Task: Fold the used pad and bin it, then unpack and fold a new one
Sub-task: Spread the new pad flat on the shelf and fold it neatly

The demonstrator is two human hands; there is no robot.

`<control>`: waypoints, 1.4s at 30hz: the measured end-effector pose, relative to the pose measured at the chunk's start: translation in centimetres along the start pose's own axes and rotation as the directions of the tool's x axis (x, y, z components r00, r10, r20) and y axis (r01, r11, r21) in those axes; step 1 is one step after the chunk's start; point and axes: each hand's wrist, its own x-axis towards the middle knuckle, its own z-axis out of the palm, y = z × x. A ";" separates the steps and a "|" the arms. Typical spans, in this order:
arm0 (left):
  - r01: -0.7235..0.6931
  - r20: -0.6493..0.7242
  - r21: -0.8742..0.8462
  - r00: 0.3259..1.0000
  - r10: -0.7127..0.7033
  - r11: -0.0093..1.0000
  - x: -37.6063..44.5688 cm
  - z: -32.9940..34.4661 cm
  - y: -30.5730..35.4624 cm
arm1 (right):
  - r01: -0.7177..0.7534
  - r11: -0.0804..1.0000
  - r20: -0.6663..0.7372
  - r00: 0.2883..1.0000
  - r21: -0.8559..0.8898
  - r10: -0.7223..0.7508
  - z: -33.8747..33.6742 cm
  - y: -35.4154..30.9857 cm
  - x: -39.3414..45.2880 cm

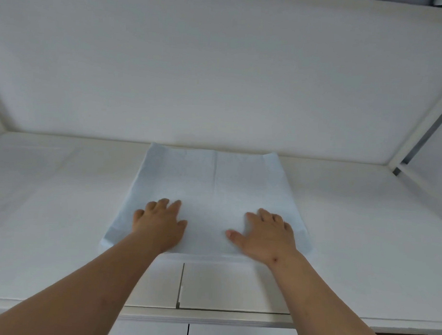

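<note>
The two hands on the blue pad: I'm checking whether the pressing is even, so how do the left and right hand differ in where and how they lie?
The left hand lies nearer the pad's left edge and reaches slightly farther up it; the right hand sits a little lower, nearer the right edge. The left thumb stays tucked close; the right thumb splays toward the centre. Both lie flat, palm down, gripping nothing.

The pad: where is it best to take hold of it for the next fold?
Probably the two near corners of the pad, from the near side. It lies flat, both hands already rest palm-down by that edge, and the centre crease runs away from the person.
</note>
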 end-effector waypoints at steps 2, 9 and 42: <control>0.028 0.017 0.029 0.999 -0.029 0.999 0.7 0.6 -1.4 | -0.036 0.999 -0.040 0.999 -0.012 0.036 0.1 0.4 0.7; 0.088 0.116 0.073 0.989 -0.096 0.993 0.7 2.6 -2.4 | -0.117 0.991 0.058 0.991 -0.064 0.121 1.7 1.4 1.5; 0.064 0.177 -0.040 0.983 -0.056 0.997 5.8 2.8 -1.9 | -0.075 0.997 0.082 0.994 -0.037 0.077 1.5 -0.2 6.2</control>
